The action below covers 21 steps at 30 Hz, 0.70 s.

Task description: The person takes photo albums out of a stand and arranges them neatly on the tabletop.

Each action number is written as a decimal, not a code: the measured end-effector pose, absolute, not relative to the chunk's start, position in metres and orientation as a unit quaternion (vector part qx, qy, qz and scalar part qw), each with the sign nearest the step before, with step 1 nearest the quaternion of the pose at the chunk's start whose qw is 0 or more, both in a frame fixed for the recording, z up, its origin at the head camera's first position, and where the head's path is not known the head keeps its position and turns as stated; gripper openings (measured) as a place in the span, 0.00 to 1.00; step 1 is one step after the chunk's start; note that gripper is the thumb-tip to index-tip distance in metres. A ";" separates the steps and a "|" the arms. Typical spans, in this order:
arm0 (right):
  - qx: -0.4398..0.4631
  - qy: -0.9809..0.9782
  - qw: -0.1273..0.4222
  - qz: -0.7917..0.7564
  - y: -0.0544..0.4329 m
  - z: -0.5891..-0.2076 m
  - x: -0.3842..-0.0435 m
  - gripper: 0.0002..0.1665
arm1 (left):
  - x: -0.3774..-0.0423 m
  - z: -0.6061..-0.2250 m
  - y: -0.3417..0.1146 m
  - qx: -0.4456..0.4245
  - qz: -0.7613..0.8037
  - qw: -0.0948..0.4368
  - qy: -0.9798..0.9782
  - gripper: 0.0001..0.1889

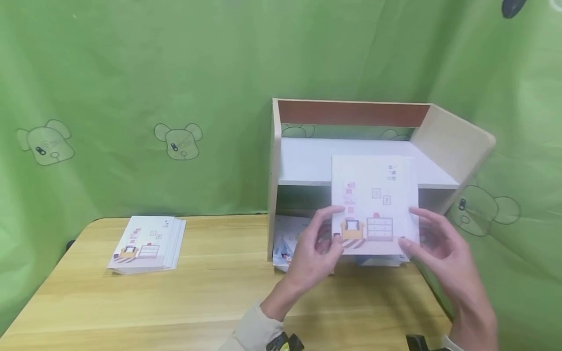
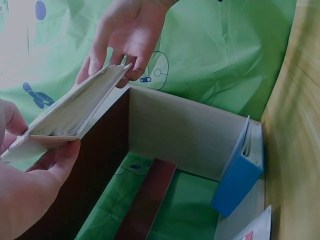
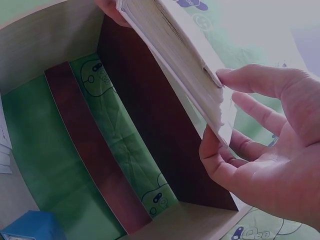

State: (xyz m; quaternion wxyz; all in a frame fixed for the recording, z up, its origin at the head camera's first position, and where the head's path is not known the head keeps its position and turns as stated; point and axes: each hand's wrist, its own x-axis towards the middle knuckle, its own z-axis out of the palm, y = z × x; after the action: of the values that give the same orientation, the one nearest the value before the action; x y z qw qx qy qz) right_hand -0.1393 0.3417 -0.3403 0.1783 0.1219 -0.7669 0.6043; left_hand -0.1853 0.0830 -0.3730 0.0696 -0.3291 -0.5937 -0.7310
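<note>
In the head view, a thick white book (image 1: 373, 204) is held up in front of the shelf. Its cover shows an armchair, a dresser and small picture frames. My left hand (image 1: 313, 248) grips its left edge, thumb on the cover and fingers behind. On the opposite edge, my right hand (image 1: 452, 258) pinches it between thumb and fingers. The right wrist view shows the page block of the book (image 3: 175, 55) and the right hand (image 3: 265, 125) around its corner. Seen from the left wrist, the left hand (image 2: 30, 185) holds the near end.
A wooden shelf unit (image 1: 274, 195) with a white middle board (image 1: 307, 156) stands at the back right. Booklets (image 1: 287, 234) and a blue-spined book (image 2: 240, 165) are in its lower compartment. A stack with matching covers (image 1: 145, 243) lies on the left of the wooden table (image 1: 197, 302).
</note>
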 end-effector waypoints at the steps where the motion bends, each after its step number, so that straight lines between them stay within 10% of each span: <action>1: 0.123 -0.768 0.178 0.602 0.341 -0.340 -0.139 0.42 | -0.185 -0.372 0.081 -0.333 -0.728 0.071 -0.596 0.33; 21: 0.151 -0.790 0.176 0.567 0.309 -0.342 -0.142 0.42 | -0.188 -0.376 0.041 -0.357 -0.716 0.074 -0.595 0.33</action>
State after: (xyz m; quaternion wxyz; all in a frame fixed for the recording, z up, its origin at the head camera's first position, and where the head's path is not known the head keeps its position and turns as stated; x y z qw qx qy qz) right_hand -0.1421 0.3086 -0.3417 0.1758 0.1509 -0.7902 0.5674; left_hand -0.1880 0.0410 -0.3761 0.0742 -0.3570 -0.5954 -0.7159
